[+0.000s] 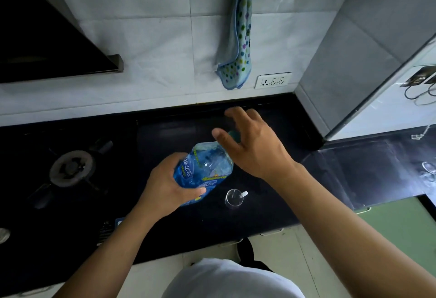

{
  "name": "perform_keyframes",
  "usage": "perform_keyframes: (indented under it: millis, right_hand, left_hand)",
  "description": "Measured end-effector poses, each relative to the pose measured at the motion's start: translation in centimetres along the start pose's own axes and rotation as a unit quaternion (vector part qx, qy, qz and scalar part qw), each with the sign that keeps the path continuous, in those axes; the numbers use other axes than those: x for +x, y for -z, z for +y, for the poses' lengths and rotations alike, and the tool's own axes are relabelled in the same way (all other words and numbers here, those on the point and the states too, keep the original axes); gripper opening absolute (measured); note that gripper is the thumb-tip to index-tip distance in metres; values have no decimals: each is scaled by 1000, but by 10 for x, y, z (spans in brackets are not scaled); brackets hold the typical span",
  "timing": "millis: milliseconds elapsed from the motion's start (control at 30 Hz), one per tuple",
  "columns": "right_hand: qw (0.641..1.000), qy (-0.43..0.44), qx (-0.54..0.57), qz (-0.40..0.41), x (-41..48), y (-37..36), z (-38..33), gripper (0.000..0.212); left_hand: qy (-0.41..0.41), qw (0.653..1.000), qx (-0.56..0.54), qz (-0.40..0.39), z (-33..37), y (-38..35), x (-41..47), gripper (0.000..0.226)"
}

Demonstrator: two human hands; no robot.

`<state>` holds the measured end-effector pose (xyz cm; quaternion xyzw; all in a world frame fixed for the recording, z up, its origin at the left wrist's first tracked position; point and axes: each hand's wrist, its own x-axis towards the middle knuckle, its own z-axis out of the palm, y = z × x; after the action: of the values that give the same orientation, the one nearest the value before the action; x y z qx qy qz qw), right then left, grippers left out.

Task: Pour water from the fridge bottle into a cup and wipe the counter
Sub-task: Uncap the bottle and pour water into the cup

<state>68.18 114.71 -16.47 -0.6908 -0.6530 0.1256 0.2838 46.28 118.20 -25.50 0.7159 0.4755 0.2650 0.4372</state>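
Note:
A clear plastic water bottle (207, 167) with a blue label is held above the black counter (271, 212), its top pointing away from me. My left hand (165, 191) grips its lower body. My right hand (254, 146) is at the bottle's neck, fingers curled around the blue-green cap (234, 135), which is mostly hidden by the hand. A small clear glass cup (234, 199) with a handle stands on the counter just right of the bottle's base. A light blue dotted cloth (238, 38) hangs on the tiled wall behind.
A gas burner (72, 167) sits on the hob at the left, under a black range hood (47, 38). A wall socket (273, 80) is beside the cloth. A grey fridge side (354, 61) rises at the right. Glassware (428, 167) stands on the far right counter.

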Motion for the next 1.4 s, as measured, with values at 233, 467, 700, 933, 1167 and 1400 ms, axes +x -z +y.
perform_keyframes:
  millis: [233,467,700,933,1167,1400]
  right_hand:
    - [997,66,29,-20,-1,2,13,22]
    - [1000,-5,22,4,-3,-5,20,38]
    - [997,52,63,1,-13,-1,43,19]
    - [993,-21,108,43,-28,-14,85,11]
    - [990,-100,80,-59,-50,-60,144,18]
    - [960,-176,-11,-218,-77,-97,192,18]
  left_hand:
    - [-2,1000,5,2,-1,-7,1,65]
    - [4,1000,11,2,-6,-14,3,67]
    - [6,999,42,-14,-20,-20,5,65]
    - [39,993,106,-27,-45,-26,1,68]
    - [63,980,182,-53,-64,-37,-8,67]
    - [93,958,261,-69,-79,-47,-12,69]
